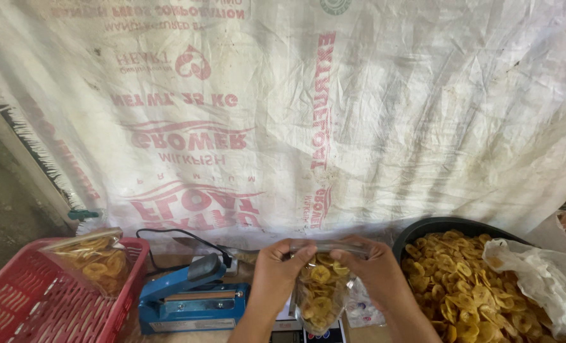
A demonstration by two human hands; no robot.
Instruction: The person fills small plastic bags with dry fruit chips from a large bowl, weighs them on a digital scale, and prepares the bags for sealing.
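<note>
My left hand [276, 267] and my right hand [375, 270] both pinch the top edge of a clear plastic bag of yellow banana chips [321, 289]. The bag hangs upright between them at the bottom middle of the view, above a small scale [324, 335] that is mostly hidden. A blue heat sealer [191, 298] with its arm raised stands just left of my left hand.
A red plastic basket [22, 298] at the bottom left holds a filled chip bag [99, 260]. At the right, a black basin [441, 223] is heaped with loose chips, with crumpled plastic [543, 279] on it. A printed white woven sack sheet [308, 108] hangs behind.
</note>
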